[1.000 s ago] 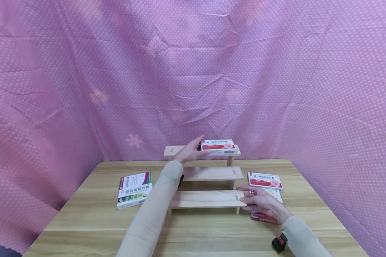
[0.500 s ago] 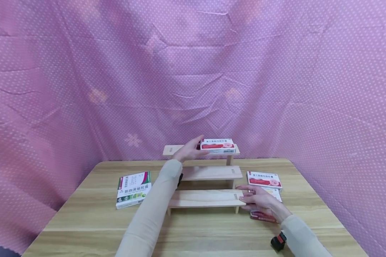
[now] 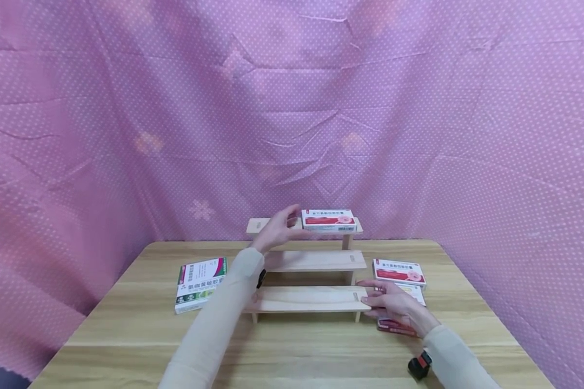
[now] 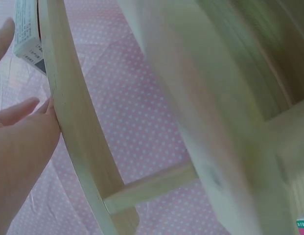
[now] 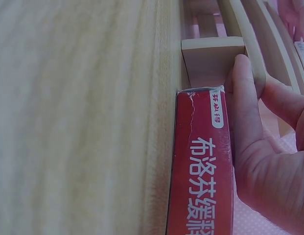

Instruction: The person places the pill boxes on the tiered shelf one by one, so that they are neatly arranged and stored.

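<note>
A three-tier wooden display stand [image 3: 316,299] stands on the table. On its top tier, towards the right, lies a white-and-red medicine box [image 3: 328,220]. My left hand [image 3: 278,229] is just left of that box, fingers spread and apart from it; the left wrist view shows a gap between the thumb and the medicine box [image 4: 27,32]. My right hand [image 3: 394,306] pinches the right end of the lowest tier, which the right wrist view shows between thumb and fingers [image 5: 247,105]. It partly hides a red medicine box [image 5: 200,166] beside the stand.
Two medicine boxes, one green-and-white [image 3: 194,297] and one with a magenta corner [image 3: 204,270], overlap on the table's left. Right of the stand lie another white-and-red box [image 3: 400,272] and a white box [image 3: 413,293]. Behind the table hangs a pink dotted cloth [image 3: 292,135].
My left hand has let go of the white-and-red medicine box and moved slightly left of it. The box stays on the top tier, and my right hand keeps its place.
</note>
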### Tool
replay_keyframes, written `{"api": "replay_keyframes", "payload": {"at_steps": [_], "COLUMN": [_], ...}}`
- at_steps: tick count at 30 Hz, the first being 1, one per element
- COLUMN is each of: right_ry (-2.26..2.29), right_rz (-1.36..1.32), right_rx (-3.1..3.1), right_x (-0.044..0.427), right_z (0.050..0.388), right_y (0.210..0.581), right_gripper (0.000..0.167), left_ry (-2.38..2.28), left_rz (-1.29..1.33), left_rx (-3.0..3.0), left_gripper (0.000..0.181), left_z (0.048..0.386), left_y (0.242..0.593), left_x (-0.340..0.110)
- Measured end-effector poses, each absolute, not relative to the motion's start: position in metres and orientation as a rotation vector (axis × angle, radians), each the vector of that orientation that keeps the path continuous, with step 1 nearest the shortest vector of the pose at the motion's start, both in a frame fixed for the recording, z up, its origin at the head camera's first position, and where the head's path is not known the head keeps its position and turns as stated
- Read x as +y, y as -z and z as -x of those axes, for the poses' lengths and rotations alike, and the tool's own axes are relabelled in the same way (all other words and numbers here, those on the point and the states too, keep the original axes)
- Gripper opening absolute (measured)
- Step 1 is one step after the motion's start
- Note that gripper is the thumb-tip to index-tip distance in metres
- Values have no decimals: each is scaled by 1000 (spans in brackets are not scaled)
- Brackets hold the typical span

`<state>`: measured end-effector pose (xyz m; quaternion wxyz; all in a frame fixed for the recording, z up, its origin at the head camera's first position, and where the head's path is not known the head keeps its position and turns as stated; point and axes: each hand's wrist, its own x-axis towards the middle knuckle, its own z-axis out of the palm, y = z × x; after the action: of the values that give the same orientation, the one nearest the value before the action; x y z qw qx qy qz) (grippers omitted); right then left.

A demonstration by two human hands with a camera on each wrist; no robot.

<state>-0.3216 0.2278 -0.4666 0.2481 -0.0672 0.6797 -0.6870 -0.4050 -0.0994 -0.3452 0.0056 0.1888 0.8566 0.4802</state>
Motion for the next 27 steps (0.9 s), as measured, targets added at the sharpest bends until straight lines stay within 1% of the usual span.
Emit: {"api": "replay_keyframes", "payload": {"at_steps": [2,8,13,20,27], "right_ry": [1873,1881,1885,1876,1883], "right_rz": [178,190,189,213,203], "right_rx": [1858,1866,1858,1854,1852], "right_x": [228,228,229,230,229], "right_z": [322,323,323,323,322], "right_y": [466,467,467,465,469], "right_gripper": [62,61,61,61,59], "left_ry": [-1555,-1762,-1800,-1812,-1722], "left_rz": [-576,-605,-663,-686,-642], "left_rx": [2683,2630,2669,2640,2556], "left_gripper": [94,62,43,30,32], "left_z": [402,391,385,373,358], "left_y": [347,355,359,365,384], "left_x": [-105,-126,-145,-172,-199]}}
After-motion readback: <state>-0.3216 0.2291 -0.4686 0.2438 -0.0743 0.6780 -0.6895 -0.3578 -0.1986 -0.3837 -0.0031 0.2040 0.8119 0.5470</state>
